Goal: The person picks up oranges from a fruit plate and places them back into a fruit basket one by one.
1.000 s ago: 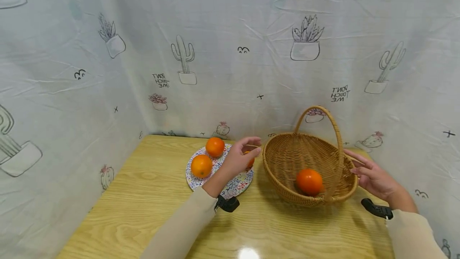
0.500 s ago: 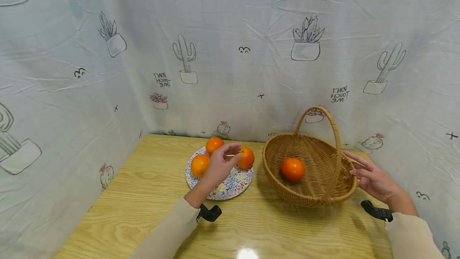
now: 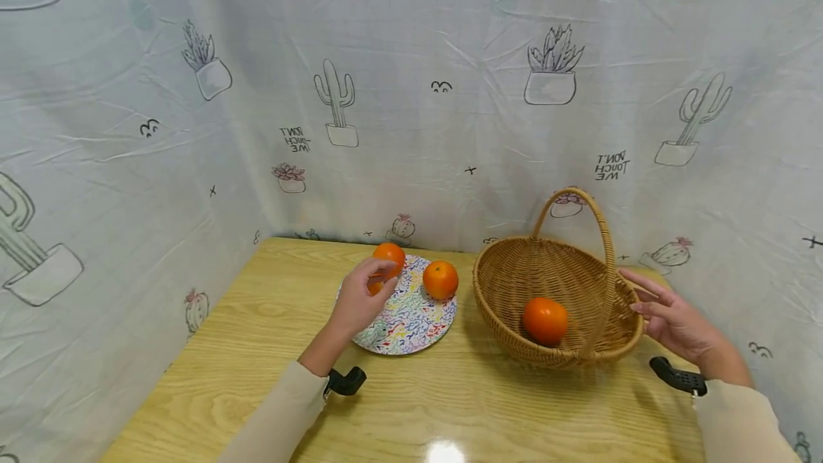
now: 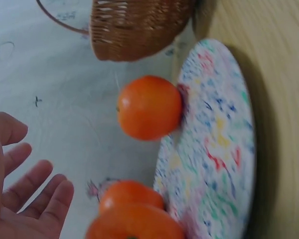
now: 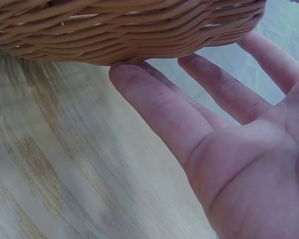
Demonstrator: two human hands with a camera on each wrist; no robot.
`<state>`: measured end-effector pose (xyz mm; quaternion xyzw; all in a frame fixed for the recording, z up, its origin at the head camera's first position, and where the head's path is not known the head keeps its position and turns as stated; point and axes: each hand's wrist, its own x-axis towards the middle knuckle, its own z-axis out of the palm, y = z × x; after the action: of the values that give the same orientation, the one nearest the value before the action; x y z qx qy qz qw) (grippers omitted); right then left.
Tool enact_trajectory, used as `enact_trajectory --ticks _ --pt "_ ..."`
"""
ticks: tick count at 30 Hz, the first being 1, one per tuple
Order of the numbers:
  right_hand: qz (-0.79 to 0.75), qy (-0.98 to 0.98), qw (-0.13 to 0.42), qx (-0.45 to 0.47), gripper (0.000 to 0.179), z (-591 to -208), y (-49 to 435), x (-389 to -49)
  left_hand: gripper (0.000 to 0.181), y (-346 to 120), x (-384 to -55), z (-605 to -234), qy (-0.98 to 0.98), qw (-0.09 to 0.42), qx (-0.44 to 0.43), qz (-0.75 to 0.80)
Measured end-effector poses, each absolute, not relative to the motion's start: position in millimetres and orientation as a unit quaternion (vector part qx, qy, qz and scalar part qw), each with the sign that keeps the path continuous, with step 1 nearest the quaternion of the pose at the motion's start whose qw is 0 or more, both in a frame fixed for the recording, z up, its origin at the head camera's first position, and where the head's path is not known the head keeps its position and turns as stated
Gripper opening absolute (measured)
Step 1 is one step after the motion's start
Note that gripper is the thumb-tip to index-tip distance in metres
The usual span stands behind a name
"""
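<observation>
A floral plate [image 3: 411, 320] on the wooden table carries three oranges: one at the back [image 3: 389, 257], one on the right [image 3: 440, 279], and one on the left, mostly hidden under my left hand [image 3: 365, 293]. In the left wrist view that hand [image 4: 27, 196] is open with relaxed fingers, close beside the nearest orange [image 4: 134, 225] and holding nothing. A wicker basket [image 3: 579, 274] with a tall handle stands to the right, a fourth orange [image 3: 545, 321] inside it. My right hand [image 3: 652, 302] is open, fingers [image 5: 154, 99] straight at the basket's [image 5: 124, 25] right wall.
Cactus-print cloth walls [image 3: 450, 91] close in the table at the back and on both sides. Bare table top [image 3: 450, 406] lies in front of the plate and basket. The table's left edge [image 3: 193, 349] runs along the cloth.
My left hand has moved left across the plate, from the right orange to over the left one. The orange in the basket has rolled about. My right hand has stayed at the basket.
</observation>
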<state>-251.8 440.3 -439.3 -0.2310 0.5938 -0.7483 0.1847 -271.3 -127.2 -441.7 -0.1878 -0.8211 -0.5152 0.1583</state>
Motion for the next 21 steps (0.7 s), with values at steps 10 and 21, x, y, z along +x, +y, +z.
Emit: enact_trajectory --ticks 10,21 --pt "-0.759 0.569 0.195 -0.248 0.067 -441.5 442.1 -253.5 0.041 -164.0 -288.6 -460.9 -0.848 0.186 -0.157 -0.47" --pt "-0.756 0.576 0.194 -0.241 0.067 -442.8 444.2 -256.5 0.071 -191.9 -302.4 -473.0 -0.856 0.056 -0.138 -0.495"
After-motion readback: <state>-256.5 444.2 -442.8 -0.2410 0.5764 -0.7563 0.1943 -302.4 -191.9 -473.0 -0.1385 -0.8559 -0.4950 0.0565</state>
